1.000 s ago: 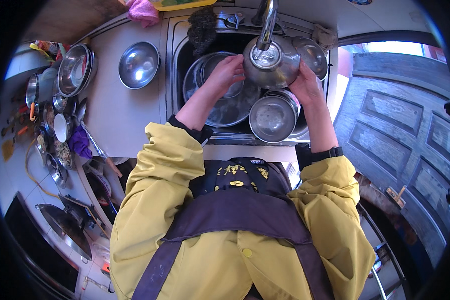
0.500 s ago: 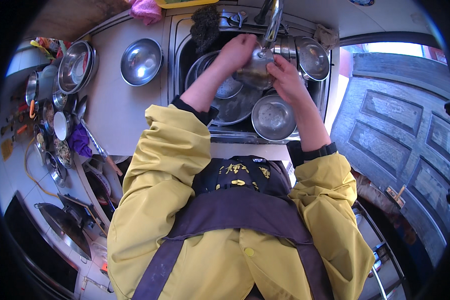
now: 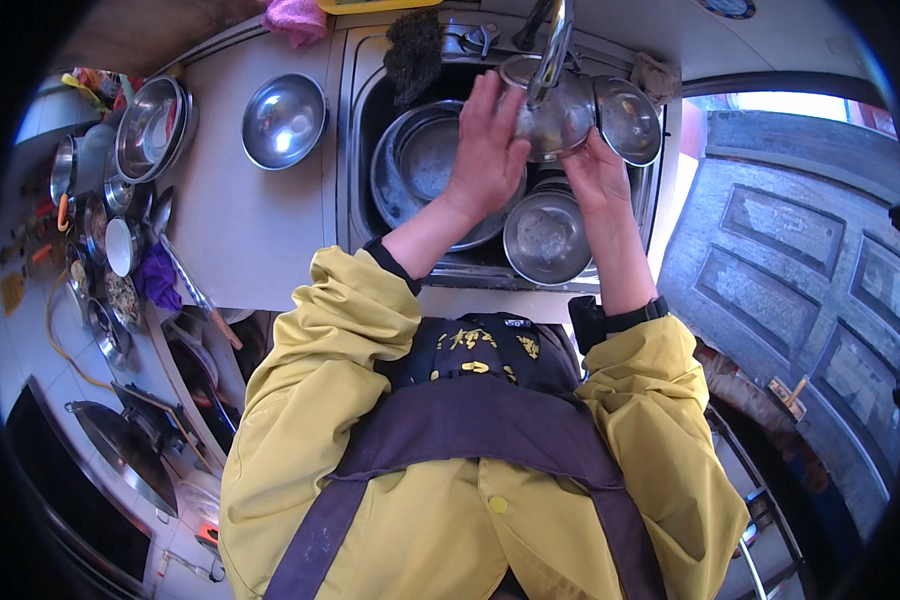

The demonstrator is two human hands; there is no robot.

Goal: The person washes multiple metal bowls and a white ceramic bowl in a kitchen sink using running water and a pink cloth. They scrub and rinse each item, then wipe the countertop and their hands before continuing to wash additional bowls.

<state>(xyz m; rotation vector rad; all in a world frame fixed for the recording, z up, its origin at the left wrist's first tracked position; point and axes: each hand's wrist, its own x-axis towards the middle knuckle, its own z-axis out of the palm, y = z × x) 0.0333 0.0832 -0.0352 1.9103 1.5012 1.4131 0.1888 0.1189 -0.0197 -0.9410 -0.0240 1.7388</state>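
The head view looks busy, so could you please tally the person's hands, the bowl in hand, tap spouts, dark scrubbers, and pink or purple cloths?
Hands: 2, left hand and right hand
Metal bowl in hand: 1
Tap spout: 1
Dark scrubber: 1
Cloths: 2, pink cloth and purple cloth
Total: 7
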